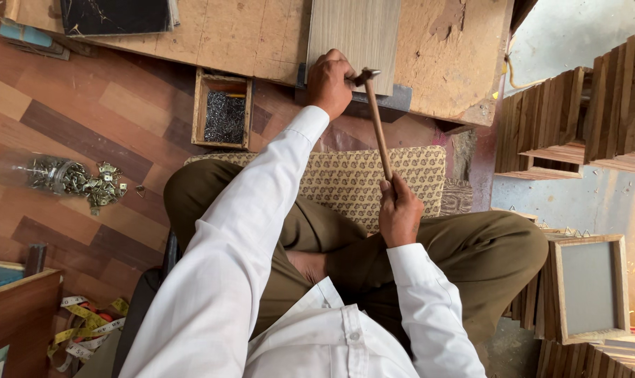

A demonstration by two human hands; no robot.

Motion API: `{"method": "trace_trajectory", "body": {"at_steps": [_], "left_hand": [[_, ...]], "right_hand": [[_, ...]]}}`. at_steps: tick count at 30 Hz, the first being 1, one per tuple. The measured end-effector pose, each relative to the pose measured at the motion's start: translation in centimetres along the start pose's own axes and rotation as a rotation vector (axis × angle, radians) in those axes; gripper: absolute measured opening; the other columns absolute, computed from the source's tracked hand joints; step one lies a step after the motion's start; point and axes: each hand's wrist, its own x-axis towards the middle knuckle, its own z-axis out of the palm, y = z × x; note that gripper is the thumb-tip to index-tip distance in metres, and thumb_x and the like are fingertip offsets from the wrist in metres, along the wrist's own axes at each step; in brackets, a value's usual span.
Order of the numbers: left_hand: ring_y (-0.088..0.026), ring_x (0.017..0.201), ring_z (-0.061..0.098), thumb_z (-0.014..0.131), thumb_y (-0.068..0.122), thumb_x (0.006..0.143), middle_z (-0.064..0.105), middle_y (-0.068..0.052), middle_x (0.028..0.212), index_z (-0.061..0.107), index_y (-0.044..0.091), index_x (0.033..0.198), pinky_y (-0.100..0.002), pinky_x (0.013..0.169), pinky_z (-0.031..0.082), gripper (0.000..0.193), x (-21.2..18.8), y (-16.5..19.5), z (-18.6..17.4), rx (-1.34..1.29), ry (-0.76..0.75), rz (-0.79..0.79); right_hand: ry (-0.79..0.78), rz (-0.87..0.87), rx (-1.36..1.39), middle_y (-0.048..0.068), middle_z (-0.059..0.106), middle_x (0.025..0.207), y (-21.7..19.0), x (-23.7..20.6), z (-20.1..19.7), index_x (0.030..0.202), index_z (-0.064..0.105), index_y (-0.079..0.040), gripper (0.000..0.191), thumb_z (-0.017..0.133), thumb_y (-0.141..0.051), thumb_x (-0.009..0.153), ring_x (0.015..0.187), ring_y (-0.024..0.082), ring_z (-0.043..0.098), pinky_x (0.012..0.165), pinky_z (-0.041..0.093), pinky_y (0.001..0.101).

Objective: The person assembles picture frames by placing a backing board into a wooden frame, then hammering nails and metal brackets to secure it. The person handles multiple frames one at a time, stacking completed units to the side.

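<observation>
nail box (224,117) left of panel (352,38) | frames (589,287) right of person

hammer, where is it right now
In the head view the hammer is up centre, handle in the right hand, head beside the left hand on the grey board.

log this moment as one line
left hand: pressing wooden panel edge | right hand: gripping hammer, head at panel edge | box of nails beside

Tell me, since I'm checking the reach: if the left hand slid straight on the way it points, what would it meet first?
The left hand points up the picture and already rests on the grey-brown wooden panel; it would probably just slide along that, over the plywood board.
</observation>
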Motion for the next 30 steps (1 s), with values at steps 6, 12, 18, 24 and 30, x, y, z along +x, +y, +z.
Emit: {"method": "trace_trajectory", "body": {"at_steps": [6, 12, 18, 24, 30], "left_hand": [[-0.026, 0.092, 0.067, 0.081, -0.004, 0.072, 0.069, -0.007, 0.096, 0.071, 0.005, 0.071, -0.039, 0.082, 0.054, 0.013, -0.4, -0.4, -0.5, -0.122, -0.017, 0.013], [-0.028, 0.092, 0.067, 0.078, -0.007, 0.07, 0.069, -0.006, 0.096, 0.071, 0.005, 0.072, -0.04, 0.082, 0.054, 0.014, -1.0, -0.3, -0.3, -0.117, 0.03, 0.009], [-0.026, 0.091, 0.068, 0.07, -0.013, 0.071, 0.068, -0.007, 0.094, 0.066, 0.004, 0.071, -0.039, 0.081, 0.055, 0.017, -0.9, -0.9, 0.2, -0.124, 0.042, 0.016], [-0.028, 0.096, 0.062, 0.067, -0.015, 0.07, 0.062, -0.008, 0.096, 0.068, 0.006, 0.071, -0.039, 0.086, 0.052, 0.022, -1.2, -0.5, 0.5, -0.043, 0.132, 0.011], [-0.029, 0.097, 0.059, 0.069, -0.013, 0.07, 0.063, -0.006, 0.099, 0.071, 0.008, 0.071, -0.04, 0.088, 0.049, 0.021, -1.1, 0.8, 0.4, -0.025, 0.071, -0.08]], "right_hand": [[0.064, -0.036, 0.276, 0.006, 0.07, 0.083, -0.8, -0.3, -1.2, 0.129, 0.069, 0.0, 0.028, 0.068, -0.014, 0.105, 0.074, 0.006, 0.062, 0.065, 0.052, 0.0252], [0.009, 0.012, 0.115, 0.008, 0.067, 0.077, -0.8, 0.2, -1.3, 0.129, 0.071, 0.0, 0.029, 0.069, -0.013, 0.103, 0.066, 0.008, 0.057, 0.058, 0.047, 0.027], [-0.018, 0.097, 0.114, 0.004, 0.07, 0.078, -1.9, 0.2, -1.7, 0.127, 0.071, -0.001, 0.029, 0.071, -0.016, 0.102, 0.069, 0.007, 0.062, 0.06, 0.05, 0.0257], [0.022, -0.032, 0.235, 0.003, 0.069, 0.083, -2.9, 1.2, -3.4, 0.13, 0.07, 0.0, 0.031, 0.071, -0.016, 0.104, 0.075, 0.006, 0.06, 0.067, 0.052, 0.0239], [-0.076, 0.128, -0.015, 0.006, 0.071, 0.077, -1.9, 1.7, -2.4, 0.126, 0.072, -0.001, 0.032, 0.072, -0.019, 0.1, 0.067, 0.009, 0.063, 0.06, 0.05, 0.0273]]}}
